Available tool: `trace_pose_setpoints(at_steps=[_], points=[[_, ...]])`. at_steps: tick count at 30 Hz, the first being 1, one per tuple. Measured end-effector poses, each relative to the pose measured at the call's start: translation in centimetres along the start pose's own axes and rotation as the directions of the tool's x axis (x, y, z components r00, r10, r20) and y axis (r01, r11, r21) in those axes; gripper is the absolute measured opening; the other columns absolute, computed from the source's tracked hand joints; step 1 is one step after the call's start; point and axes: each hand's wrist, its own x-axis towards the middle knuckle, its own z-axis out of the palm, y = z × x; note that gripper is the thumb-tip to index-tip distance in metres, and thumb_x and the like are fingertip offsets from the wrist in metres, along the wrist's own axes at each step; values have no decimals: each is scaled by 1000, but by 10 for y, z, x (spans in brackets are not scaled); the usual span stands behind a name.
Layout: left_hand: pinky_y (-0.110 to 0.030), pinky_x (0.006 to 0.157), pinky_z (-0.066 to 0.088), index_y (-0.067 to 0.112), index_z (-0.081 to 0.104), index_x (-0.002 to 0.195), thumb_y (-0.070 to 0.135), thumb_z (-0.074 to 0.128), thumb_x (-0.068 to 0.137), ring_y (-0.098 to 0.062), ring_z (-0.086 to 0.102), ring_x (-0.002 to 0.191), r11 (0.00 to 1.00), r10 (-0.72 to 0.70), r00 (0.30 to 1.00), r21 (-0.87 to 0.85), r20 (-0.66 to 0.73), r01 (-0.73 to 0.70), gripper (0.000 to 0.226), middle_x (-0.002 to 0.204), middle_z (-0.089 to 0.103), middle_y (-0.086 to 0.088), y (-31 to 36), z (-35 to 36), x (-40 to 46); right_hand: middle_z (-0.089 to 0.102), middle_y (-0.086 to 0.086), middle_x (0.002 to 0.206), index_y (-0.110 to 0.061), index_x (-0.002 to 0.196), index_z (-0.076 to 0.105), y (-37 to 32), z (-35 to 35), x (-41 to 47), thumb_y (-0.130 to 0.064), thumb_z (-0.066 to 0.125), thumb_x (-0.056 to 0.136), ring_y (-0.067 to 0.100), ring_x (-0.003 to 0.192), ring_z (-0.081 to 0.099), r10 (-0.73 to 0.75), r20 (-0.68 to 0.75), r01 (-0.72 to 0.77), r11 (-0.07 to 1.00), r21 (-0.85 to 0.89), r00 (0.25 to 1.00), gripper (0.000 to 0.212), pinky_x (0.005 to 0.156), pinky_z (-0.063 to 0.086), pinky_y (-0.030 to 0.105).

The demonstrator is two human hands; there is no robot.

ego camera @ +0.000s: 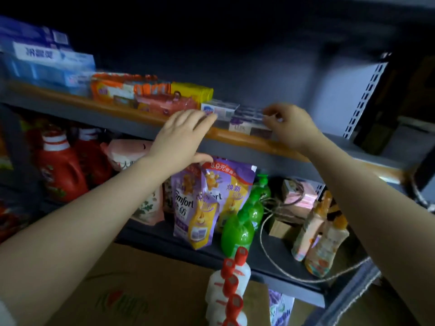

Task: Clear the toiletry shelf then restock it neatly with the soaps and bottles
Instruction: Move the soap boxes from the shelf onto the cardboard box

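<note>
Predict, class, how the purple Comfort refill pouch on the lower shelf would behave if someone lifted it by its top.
The Comfort pouch looks soft-sided, so it would probably sag and flex. Its bulging base suggests liquid weight, likely heavy for its size. Its glossy film may be slippery.

Blue boxes (44, 60) blurred, cut by left edge

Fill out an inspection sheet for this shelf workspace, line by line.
Surface: upper shelf with orange front edge, right part bare.
Job's things: soap boxes at shelf front; orange soap packs and yellow pack to their left.
Clutter: purple refill pouches, green bottles, red jugs below.
Grips: left hand flat against the boxes; right hand pinching the boxes' right end.
Cables: twine looped on lower shelf.
Surroundings: cardboard box below.
</note>
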Motion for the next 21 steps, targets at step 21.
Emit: trace_pose_setpoints(at_steps=[21], points=[[-46, 74, 53, 10, 54, 126, 38, 82, 60, -26, 36, 114, 990, -80, 989, -122, -125, 65, 77, 120, 54, -14, -1, 21, -1, 60, 6, 115, -12, 122, 51, 13, 10, 50, -35, 77, 70, 23, 99, 60, 134, 532, -176, 984, 28, 836, 62, 80, 54, 35]])
